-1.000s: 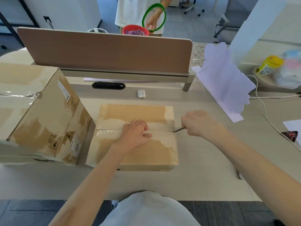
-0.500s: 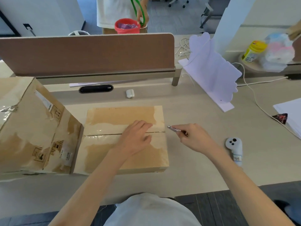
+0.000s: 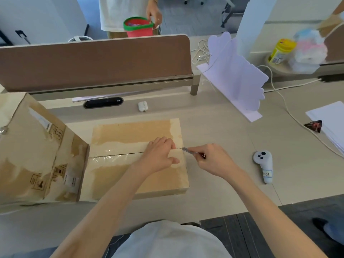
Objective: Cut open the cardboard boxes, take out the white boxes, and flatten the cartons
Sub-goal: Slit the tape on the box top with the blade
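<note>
white controller: taped label, handwritten "0001" | large cardboard box: printed handling pictograms on side, sticker print too blurred to read | yellow jar: label illegible

We see a brown divider panel along the far side of the desk, with a white earbud case and a black oval grommet just before it. To the right we find a lilac cloud-shaped stand, a white controller, a paper stack and a yellow-lidded jar.
</note>
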`<state>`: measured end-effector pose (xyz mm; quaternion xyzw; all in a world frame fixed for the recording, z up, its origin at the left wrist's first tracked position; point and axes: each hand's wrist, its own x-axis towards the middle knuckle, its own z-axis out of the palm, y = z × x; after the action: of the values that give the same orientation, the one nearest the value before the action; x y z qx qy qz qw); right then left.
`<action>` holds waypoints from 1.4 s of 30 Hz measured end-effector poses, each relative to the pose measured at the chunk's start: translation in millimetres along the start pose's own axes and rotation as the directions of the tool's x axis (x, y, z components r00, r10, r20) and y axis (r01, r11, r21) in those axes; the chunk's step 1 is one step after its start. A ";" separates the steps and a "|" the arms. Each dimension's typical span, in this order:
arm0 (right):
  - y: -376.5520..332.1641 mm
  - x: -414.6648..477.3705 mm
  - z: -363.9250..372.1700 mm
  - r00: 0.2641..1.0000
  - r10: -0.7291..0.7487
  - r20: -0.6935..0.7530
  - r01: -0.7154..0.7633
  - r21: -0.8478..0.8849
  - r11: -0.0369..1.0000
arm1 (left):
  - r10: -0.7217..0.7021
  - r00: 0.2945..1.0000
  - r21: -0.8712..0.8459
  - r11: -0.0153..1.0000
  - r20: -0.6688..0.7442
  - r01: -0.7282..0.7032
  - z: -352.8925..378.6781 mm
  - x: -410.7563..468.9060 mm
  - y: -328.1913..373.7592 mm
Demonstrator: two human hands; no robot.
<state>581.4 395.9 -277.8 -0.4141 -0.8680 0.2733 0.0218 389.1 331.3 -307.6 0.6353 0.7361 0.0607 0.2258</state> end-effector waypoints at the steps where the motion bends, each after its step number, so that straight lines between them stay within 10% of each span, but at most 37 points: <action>1: -0.9 0.6 -0.2 1.000 -0.007 0.003 0.007 0.003 1.000 | -0.007 1.000 -0.023 1.000 0.010 0.007 -1.5 2.9 0.0; 15: 1.1 -17.7 3.4 0.993 -0.010 0.116 -0.012 0.189 0.982 | 0.000 1.000 -0.084 0.996 0.012 0.001 -11.8 6.9 3.3; 25: 0.8 -4.9 14.7 0.973 0.160 -0.169 -0.115 0.249 0.962 | 0.179 0.939 -0.078 0.975 -0.294 -0.210 3.7 9.3 -30.0; 42: -5.6 8.8 17.2 0.985 0.130 -0.115 -0.103 0.213 0.972 | 0.082 0.971 0.193 0.973 0.226 -0.127 -36.5 46.6 -35.9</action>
<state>567.1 391.6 -291.4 -0.4764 -0.8060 0.3355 0.1040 337.3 376.7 -300.5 0.6960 0.6749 -0.0733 0.2340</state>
